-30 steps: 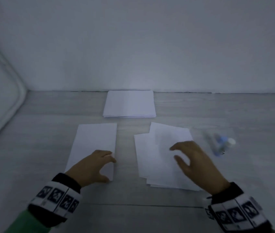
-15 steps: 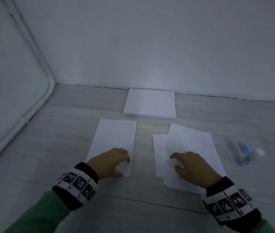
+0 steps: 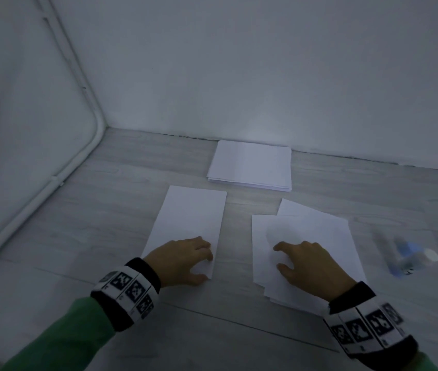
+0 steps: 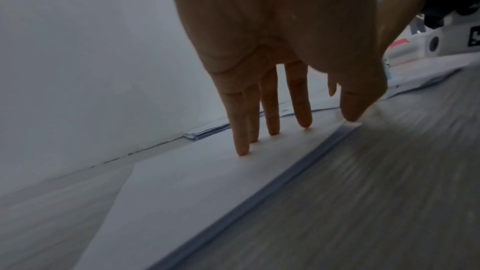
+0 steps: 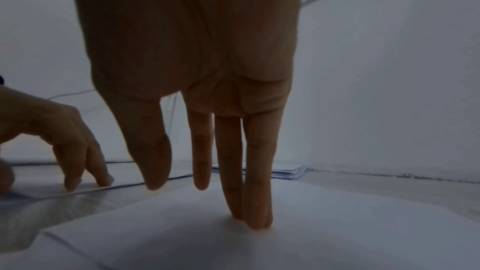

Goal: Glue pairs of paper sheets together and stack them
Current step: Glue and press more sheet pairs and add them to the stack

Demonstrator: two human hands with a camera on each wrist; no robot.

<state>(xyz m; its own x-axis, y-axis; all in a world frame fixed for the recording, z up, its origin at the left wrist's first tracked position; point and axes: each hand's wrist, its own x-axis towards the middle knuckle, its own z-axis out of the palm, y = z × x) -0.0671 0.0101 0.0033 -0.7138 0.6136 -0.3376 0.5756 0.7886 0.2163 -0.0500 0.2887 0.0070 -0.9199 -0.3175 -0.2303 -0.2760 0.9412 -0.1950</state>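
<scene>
A narrow white sheet (image 3: 191, 218) lies on the grey floor at centre left. My left hand (image 3: 185, 259) rests on its near right corner. In the left wrist view its straight fingers (image 4: 270, 110) press on the sheet (image 4: 194, 182), and the thumb touches the sheet's edge. To the right lies a loose pile of white sheets (image 3: 306, 231), fanned out of line. My right hand (image 3: 306, 266) rests on its near part, with two fingertips (image 5: 257, 213) pressing on the top sheet (image 5: 311, 249). A neat stack of sheets (image 3: 250, 166) lies by the back wall. A blurred glue stick (image 3: 410, 259) lies right of the pile.
The white back wall (image 3: 266, 76) rises just behind the stack. A white pipe (image 3: 51, 180) runs along the left wall and floor. Bare grey floor (image 3: 212, 330) lies in front of the sheets.
The head view has swung left and tilted. My right hand has come down from hovering over the pile and now touches it nearer me. My left hand has stayed on the narrow sheet's corner.
</scene>
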